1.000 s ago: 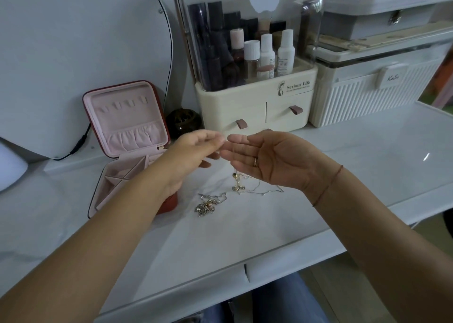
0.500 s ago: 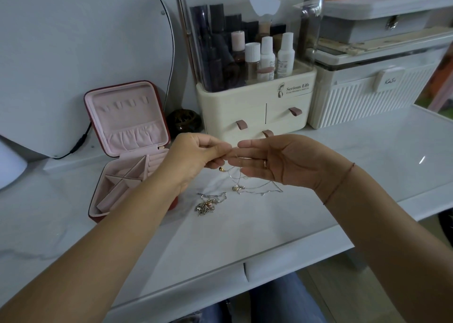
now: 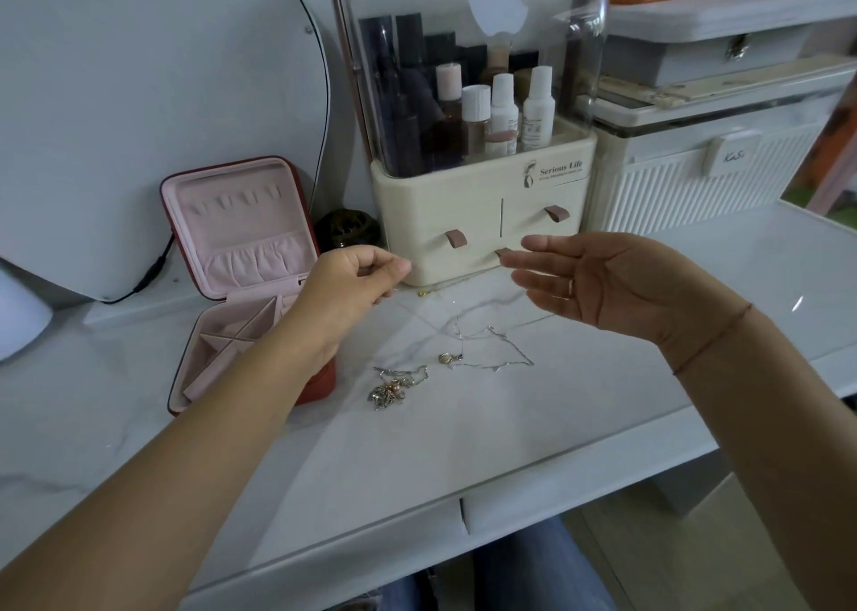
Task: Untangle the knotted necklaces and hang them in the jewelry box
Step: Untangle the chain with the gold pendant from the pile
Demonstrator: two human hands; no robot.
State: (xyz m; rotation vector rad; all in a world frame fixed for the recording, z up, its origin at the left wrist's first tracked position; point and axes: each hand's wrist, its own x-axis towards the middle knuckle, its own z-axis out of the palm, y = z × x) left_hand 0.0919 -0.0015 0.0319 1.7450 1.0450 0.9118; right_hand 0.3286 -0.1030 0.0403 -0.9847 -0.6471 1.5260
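Observation:
My left hand (image 3: 352,281) pinches one end of a thin gold necklace (image 3: 423,292), which runs in the air toward my right hand (image 3: 603,286). My right hand is held flat, palm toward the left, with straight fingers; how the chain meets it I cannot tell. Below the hands, a silver necklace (image 3: 496,348) with a small pendant lies loose on the table (image 3: 463,448). A tangled clump of chains (image 3: 389,390) lies to its left. The red jewelry box (image 3: 241,244) stands open at the left, with a pink lining and a row of hooks in its upright lid.
A cream cosmetics organizer (image 3: 477,221) with bottles under a clear cover stands right behind the hands. A white ribbed case (image 3: 705,179) stands to its right. At the back left are a round mirror (image 3: 139,100) and a dark cable (image 3: 148,276).
My hands have drawn apart: the left moved left, the right moved right. The thin gold necklace now stretches between them.

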